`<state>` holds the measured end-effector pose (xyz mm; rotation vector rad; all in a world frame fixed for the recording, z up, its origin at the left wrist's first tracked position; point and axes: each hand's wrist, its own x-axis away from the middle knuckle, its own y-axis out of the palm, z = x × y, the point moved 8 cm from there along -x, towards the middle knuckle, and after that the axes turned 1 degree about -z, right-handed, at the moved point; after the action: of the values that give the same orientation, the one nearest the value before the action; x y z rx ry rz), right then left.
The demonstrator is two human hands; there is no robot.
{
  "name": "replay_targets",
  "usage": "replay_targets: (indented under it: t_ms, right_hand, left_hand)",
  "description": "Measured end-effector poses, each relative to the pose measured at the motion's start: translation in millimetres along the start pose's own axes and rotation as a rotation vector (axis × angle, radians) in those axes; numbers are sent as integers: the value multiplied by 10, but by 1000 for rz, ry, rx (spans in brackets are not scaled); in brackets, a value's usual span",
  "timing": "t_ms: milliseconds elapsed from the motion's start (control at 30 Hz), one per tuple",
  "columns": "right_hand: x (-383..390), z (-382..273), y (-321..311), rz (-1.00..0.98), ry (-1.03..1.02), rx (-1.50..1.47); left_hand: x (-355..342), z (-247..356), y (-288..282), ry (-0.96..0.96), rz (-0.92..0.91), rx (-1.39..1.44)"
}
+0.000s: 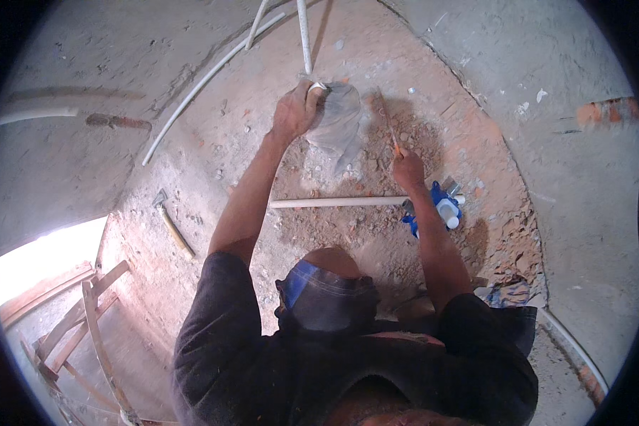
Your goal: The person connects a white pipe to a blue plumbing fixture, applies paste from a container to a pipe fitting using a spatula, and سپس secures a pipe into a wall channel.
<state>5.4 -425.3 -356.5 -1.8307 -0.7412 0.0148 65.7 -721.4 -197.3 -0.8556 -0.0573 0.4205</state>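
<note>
Near the upper middle, my left hand (296,110) is closed on a crumpled grey plastic bag or cloth (331,128), beside the lower end of an upright white pipe (304,39). To its right my right hand (408,170) grips the orange handle of a long, thin tool (387,117), angled over broken rubble (383,177). A pale pipe (341,201) lies crosswise on the rubble between my forearms. By my right forearm sit a blue object with white pipe fittings (449,211).
A hammer or hatchet (172,226) lies at left. Wooden framing (89,319) stands lower left by a bright opening. Concrete surfaces (568,199) flank the rubble, with white conduits (192,92). A dark cap with blue (325,298) fills the lower middle between the arms.
</note>
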Motion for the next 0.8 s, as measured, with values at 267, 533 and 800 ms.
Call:
replay_targets:
  t_ms: [267, 533, 800]
  right_hand:
    - [9, -201, -333, -193, -26, -1004]
    - [578, -1306, -2280, -111, -399, -825]
    - [1126, -1879, -2978, -118, -693, -292]
  left_hand:
    - [398, 580, -47, -90, -179, 657]
    - [651, 1151, -337, -15, -254, 803]
    - [793, 1676, -542, 111, -379, 810]
